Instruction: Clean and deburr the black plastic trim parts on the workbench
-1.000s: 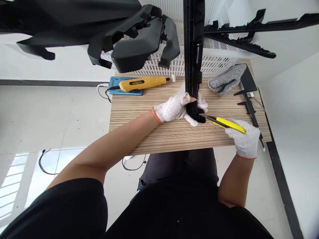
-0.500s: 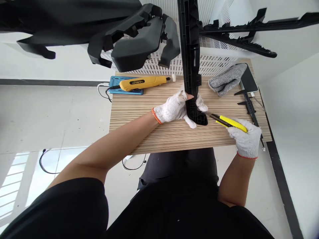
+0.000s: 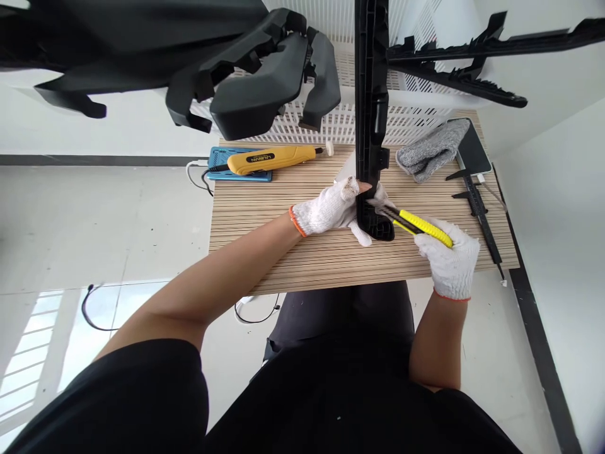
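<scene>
My left hand (image 3: 331, 207), in a white knit glove with an orange cuff, is wrapped round the lower end of a long black plastic trim part (image 3: 371, 135). The thumb lies across the part's ribbed inner side, and the other fingers pass behind it. A yellow utility knife (image 3: 425, 227) is gripped in my gloved right hand (image 3: 449, 257). Its blade end reaches the right edge of the trim part, close to my left fingertips; whether it touches the plastic I cannot tell.
A yellow corded tool (image 3: 269, 159) lies on a blue case (image 3: 217, 173). Right of the part are a grey cloth (image 3: 432, 151), a phone-like device (image 3: 474, 148) and black calipers (image 3: 482, 221). Behind, a white perforated basket (image 3: 321, 123) holds more black plastic parts (image 3: 265, 88) that overhang the wooden table (image 3: 283, 265).
My right hand has moved left with the utility knife, bringing its blade end over the trim part's edge. The part's upper end has swung slightly right in view.
</scene>
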### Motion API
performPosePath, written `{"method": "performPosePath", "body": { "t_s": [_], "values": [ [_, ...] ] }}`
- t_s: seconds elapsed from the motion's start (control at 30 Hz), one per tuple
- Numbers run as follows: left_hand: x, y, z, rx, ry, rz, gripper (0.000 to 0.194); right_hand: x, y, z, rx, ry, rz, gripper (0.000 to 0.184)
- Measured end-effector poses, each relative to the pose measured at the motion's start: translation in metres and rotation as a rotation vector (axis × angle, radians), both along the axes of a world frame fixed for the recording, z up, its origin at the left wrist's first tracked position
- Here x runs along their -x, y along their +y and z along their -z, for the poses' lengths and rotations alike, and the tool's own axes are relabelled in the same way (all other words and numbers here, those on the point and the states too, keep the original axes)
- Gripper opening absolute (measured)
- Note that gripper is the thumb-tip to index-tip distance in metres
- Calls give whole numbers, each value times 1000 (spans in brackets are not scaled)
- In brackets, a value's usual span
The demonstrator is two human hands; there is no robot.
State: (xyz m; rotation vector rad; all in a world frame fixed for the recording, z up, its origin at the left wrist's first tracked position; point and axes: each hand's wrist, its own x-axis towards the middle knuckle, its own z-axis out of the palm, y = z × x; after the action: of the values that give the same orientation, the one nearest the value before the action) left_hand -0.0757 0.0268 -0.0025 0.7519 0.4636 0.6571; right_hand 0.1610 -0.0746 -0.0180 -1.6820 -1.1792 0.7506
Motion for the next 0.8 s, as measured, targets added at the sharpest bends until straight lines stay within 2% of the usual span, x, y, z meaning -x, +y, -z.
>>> {"method": "performPosePath", "body": {
  "t_s": [0.27,0.37,0.47,0.53,0.63,0.73,0.8],
  "values": [
    [-4,0,-4,-24,-7,-61,56,-2,-1,0,-20,58,-14,37],
    [-4,0,-5,-29,15,-28,60,-3,-1,-1,37,68,-86,40],
    [-4,0,-5,-31,34,7,64,-3,0,-1,30,62,-33,37],
    [-5,0,-4,-34,31,-1,64,-4,0,0,5,82,-14,35],
    [-6,-2,-1,-42,16,-33,62,-4,0,1,42,61,-62,37],
    [-5,-3,0,-62,9,-47,62,-4,-1,2,-8,81,-21,35],
    [-4,-3,0,-80,13,-40,63,-5,-2,2,-24,74,-65,34]
  ]
}}
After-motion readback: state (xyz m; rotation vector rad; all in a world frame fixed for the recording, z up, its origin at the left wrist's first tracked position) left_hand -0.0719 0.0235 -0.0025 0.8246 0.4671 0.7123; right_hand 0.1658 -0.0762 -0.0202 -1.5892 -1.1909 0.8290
